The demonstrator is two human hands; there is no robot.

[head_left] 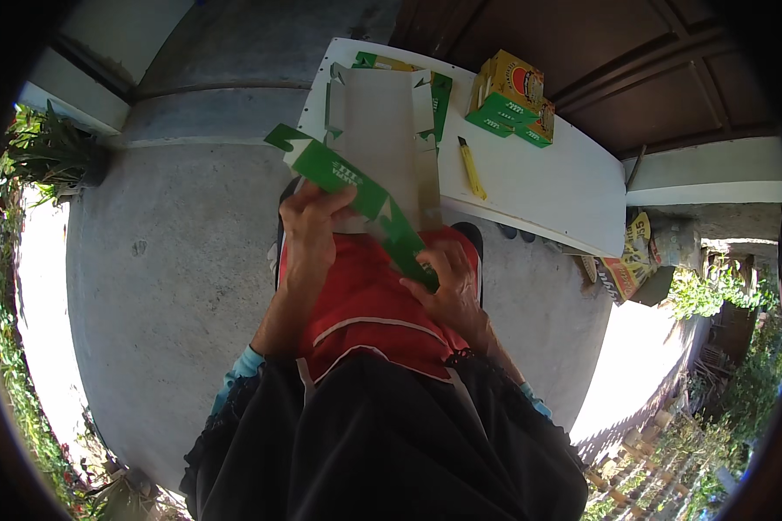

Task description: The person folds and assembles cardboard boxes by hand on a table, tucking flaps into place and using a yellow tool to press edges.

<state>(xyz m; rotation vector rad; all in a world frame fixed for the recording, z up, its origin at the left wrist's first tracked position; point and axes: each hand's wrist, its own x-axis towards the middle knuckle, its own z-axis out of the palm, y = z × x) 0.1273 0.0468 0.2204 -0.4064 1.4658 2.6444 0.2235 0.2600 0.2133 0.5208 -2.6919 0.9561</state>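
An unfolded cardboard carton [381, 107] lies with its plain grey inner face up, reaching from the white table to above my lap. Its notched side flaps stand partly raised. A green printed panel [365, 198] with cut tabs slants across the carton's near end, bent where it is folded. My left hand [309, 225] grips this panel near its left part, thumb on the printed face. At the panel's lower right end, my right hand [453, 277] pinches the edge between thumb and fingers.
More green and yellow carton board [442, 98] lies beneath the carton. On the white table [547, 195] are a yellow utility knife [472, 170] with its blade end pointing away and several folded green and yellow boxes [508, 91]. Printed sacks [629, 257] rest beyond the table's right end.
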